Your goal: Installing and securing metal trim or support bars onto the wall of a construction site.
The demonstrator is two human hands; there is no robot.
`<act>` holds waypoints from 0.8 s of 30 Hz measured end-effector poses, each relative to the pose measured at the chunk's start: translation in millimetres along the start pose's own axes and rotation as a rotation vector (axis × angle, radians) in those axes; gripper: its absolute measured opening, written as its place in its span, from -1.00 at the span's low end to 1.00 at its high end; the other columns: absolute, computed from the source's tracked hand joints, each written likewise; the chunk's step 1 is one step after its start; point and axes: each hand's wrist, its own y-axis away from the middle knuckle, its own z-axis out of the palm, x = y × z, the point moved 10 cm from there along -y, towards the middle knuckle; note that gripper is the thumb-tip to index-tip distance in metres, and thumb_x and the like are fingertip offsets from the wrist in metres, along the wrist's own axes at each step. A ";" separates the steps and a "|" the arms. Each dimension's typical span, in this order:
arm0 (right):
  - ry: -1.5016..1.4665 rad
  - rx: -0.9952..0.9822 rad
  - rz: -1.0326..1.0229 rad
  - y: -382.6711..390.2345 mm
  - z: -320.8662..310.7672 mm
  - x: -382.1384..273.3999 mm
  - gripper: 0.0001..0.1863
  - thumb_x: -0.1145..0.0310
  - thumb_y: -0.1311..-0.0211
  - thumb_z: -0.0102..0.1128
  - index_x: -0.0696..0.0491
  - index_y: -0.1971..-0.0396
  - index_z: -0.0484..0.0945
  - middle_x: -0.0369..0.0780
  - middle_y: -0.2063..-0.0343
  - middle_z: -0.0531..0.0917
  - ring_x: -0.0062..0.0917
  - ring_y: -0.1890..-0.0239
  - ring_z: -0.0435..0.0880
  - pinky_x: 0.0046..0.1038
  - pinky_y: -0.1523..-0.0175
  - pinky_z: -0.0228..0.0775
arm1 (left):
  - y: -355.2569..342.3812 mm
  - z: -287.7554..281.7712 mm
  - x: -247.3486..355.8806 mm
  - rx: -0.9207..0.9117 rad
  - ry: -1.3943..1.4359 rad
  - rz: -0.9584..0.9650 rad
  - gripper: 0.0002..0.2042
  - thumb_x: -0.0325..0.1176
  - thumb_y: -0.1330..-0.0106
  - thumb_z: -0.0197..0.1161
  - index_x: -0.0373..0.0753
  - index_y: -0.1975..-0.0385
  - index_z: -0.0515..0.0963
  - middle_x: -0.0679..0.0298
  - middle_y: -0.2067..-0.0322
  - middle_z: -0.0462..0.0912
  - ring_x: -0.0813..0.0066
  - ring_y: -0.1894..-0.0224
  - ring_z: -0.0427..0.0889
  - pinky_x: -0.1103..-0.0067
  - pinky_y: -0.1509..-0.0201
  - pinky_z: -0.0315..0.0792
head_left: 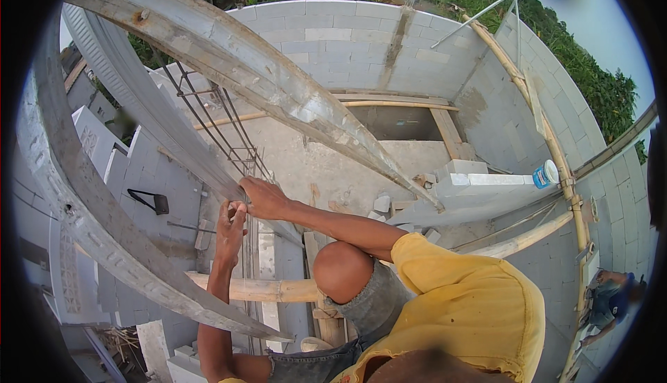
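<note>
My right hand (265, 199) is bent inward, its fingers closed against the lower part of a ribbed grey metal channel (149, 98). Just below it, my left hand (230, 229) points upward, thumb and fingertips pinched together. The hands almost meet, and whatever is between their fingers is too small or hidden to make out. Right behind them stands a cage of steel rebar (229, 122). A curved-looking metal beam (90, 209) passes in front of my left forearm. Another long, stained metal beam (229, 46) slants above my hands toward the right.
Grey block walls (319, 39) surround the floor below. Bamboo poles (271, 289) run beside my knee and along the right wall. A white-and-blue bucket (546, 174) rests on a low wall. At lower right is another person (611, 303). A black-framed tool (154, 202) lies left.
</note>
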 end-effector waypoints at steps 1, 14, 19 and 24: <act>-0.015 0.034 -0.043 -0.1 -4.3 -4.6 -0.46 0.15 -0.02 0.30 0.20 0.11 0.37 -0.05 0.17 0.54 -0.13 0.07 0.54 -0.19 0.09 0.41 | 0.6 2.3 -1.1 -0.041 -0.038 -0.028 -0.18 0.03 -0.29 0.14 -0.33 -0.37 -0.08 0.19 -0.01 0.41 0.43 0.04 0.41 0.47 0.04 0.40; 0.208 0.052 -0.103 -7.7 -14.5 -24.0 -0.52 0.13 0.05 0.32 0.24 0.28 0.48 -0.04 0.30 0.57 -0.14 0.21 0.59 -0.18 0.15 0.43 | 5.0 8.0 -10.5 -0.009 0.156 -0.048 -0.13 0.05 -0.29 0.14 -0.29 -0.39 -0.19 -0.01 -0.15 0.32 0.24 -0.07 0.43 0.38 -0.03 0.42; 0.112 0.049 -0.089 -7.7 -10.9 -17.0 -0.50 0.19 0.06 0.31 0.22 0.17 0.45 -0.04 0.25 0.55 -0.13 0.20 0.58 -0.19 0.11 0.42 | 4.9 4.3 -12.0 -0.036 -0.002 -0.056 -0.20 0.07 -0.29 0.11 -0.23 -0.38 -0.09 0.12 0.03 0.44 0.38 0.06 0.42 0.43 0.11 0.42; -0.001 0.092 -0.176 -8.0 -14.6 -21.6 -0.39 0.25 0.08 0.32 0.15 -0.01 0.38 -0.08 0.16 0.55 -0.13 0.12 0.54 -0.19 0.03 0.38 | 3.8 0.9 -7.3 -0.046 -0.046 -0.022 -0.18 0.13 -0.27 0.10 -0.20 -0.39 -0.07 0.09 0.06 0.48 0.34 0.10 0.45 0.42 0.13 0.42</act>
